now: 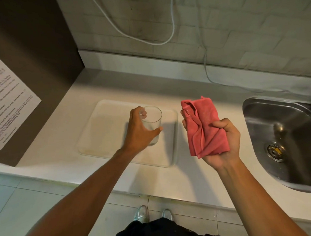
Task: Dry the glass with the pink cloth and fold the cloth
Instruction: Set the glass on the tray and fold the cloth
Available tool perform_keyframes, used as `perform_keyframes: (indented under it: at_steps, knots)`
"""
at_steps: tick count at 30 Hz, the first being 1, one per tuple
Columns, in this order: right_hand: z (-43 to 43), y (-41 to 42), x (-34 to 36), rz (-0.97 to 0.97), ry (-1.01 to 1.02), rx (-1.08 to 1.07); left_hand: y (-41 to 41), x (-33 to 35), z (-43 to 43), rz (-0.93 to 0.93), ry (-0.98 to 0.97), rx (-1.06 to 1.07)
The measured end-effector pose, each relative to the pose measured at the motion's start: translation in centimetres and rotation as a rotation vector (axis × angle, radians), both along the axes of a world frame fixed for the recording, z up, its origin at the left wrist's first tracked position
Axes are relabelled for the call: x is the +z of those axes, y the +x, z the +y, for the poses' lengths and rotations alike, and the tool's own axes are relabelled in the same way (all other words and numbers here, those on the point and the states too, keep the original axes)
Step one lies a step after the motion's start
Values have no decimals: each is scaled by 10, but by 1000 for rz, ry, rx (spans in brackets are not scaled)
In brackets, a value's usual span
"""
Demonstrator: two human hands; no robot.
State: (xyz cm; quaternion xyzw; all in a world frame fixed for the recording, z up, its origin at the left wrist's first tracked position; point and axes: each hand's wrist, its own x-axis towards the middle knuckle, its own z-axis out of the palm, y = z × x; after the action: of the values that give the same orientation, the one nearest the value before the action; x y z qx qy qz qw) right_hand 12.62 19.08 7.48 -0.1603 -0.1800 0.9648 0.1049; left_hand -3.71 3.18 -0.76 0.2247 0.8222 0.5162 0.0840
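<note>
A clear drinking glass (pixel 153 120) stands upright over the white tray (pixel 99 135) on the counter. My left hand (pixel 140 131) wraps around its left side, thumb near the base and a finger at the rim. Whether the glass rests on the tray or is lifted a little, I cannot tell. To the right, above the counter, my right hand (pixel 222 143) is palm up and holds the crumpled pink cloth (pixel 204 126), thumb pressed over it. Cloth and glass are apart.
A steel sink (pixel 282 134) with a drain lies at the right. A dark panel with a printed paper sheet (pixel 8 105) stands at the left. White cables (pixel 172 29) hang on the tiled back wall. The counter's front edge runs above my feet.
</note>
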Motion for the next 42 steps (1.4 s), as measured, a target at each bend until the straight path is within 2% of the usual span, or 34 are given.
perform_keyframes:
  at_steps: [11, 14, 16, 19, 23, 27, 30, 36, 37, 40, 42]
  knots:
    - [-9, 6, -5, -29, -33, 51, 1, -23, -14, -48, -64, -17]
    - [-12, 10, -7, -24, -36, 97, 8, -9, -21, 55, -59, 50]
    - [-13, 15, -9, -24, -15, 134, 17, 11, -24, 167, 38, 111]
    - [-16, 22, -13, -59, 24, 180, 29, 52, -19, 315, 89, -45]
    - [-26, 28, -16, -111, 129, 211, 49, 95, 4, 114, -192, -434]
    - [-28, 32, -17, -165, 192, 186, 64, 93, 15, -27, -289, -452]
    - [-25, 39, -20, -207, 254, 185, 60, 96, 18, -90, -253, -471]
    - [-11, 54, -30, -279, 541, 195, 55, 97, 18, -268, -30, -467]
    - [-4, 55, -28, -255, 687, 182, 55, 98, 19, -256, -1, -450]
    - [15, 53, -16, -244, 1332, 127, 54, 104, 29, -182, 44, -424]
    - [24, 52, -8, -287, 1520, 104, 54, 110, 37, -133, 11, -439]
